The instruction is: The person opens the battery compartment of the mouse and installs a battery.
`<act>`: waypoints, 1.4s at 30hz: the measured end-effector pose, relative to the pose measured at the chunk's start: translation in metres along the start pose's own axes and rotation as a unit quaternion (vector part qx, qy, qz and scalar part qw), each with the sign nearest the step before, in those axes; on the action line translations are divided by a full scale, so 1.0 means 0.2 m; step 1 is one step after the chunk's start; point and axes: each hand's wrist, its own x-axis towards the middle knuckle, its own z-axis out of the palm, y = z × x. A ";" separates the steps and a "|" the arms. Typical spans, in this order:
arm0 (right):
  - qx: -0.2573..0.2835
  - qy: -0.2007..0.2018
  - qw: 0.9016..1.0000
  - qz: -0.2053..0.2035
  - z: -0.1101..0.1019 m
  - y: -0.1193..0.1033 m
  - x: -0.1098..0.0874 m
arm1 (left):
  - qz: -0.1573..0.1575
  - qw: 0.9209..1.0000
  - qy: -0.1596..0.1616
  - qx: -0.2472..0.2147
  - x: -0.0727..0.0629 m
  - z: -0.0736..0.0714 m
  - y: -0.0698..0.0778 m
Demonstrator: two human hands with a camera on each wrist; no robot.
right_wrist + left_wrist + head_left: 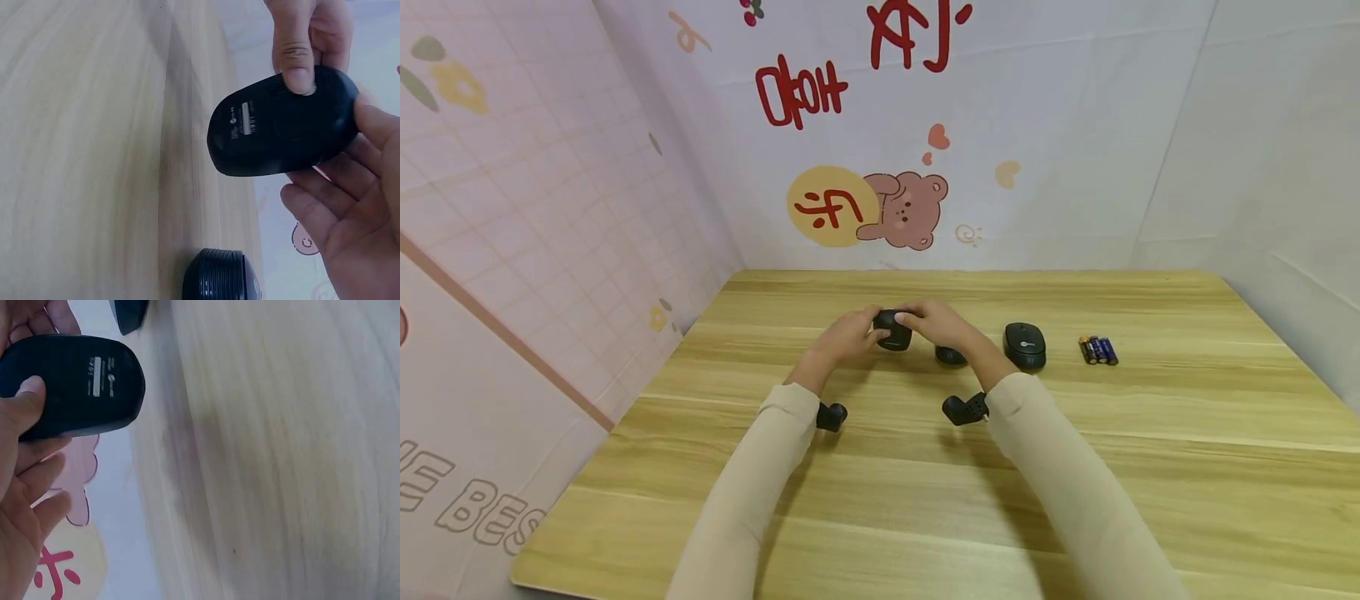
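A black computer mouse is held up between both hands, its underside with a small white label turned toward the wrist cameras. The left hand grips one side, its thumb pressed on the underside and fingers behind. On the other side, the right hand holds the edge between thumb and fingers. Just below the right hand in the head view, a second black mouse lies on the table, partly covered by that forearm; its ridged side shows in the right wrist view.
Farther right on the wooden table stands another black mouse. Beyond it several batteries lie side by side. Black camera mounts stick out from both wrists. A printed cloth wall rises behind the table.
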 end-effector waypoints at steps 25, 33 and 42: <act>0.114 0.098 0.987 0.064 -0.07 -0.03 -0.25 | -0.029 0.902 -0.036 -0.428 -0.04 0.10 0.24; 0.143 0.124 0.977 0.095 -0.11 -0.08 -0.37 | -0.041 0.875 -0.035 -0.481 -0.08 0.08 0.35; 0.242 0.105 0.962 0.076 -0.14 -0.13 -0.50 | -0.030 0.887 -0.019 -0.460 -0.15 0.05 0.45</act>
